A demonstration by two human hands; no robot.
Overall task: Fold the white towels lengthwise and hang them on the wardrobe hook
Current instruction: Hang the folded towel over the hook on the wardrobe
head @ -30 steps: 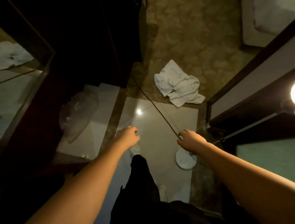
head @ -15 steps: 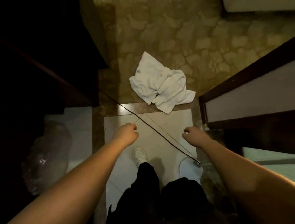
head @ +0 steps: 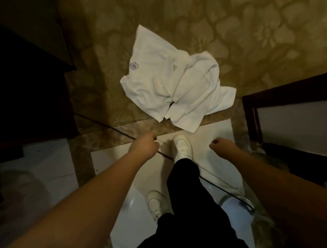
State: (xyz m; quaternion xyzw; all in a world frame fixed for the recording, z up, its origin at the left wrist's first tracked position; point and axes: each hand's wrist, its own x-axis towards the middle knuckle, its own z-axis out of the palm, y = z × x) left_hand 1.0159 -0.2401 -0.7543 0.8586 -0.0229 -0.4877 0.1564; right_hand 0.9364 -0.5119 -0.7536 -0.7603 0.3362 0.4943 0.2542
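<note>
White towels (head: 173, 87) lie crumpled on patterned carpet (head: 248, 35) at the tile edge, ahead of left hand (head: 144, 148) and right hand (head: 222, 146), both loosely curled, holding nothing.

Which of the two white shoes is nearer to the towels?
The forward white shoe, between both hands, almost touching the white towels; the other shoe is farther back.

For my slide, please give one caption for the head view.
Empty hands approach crumpled white towels on the carpet.
</note>
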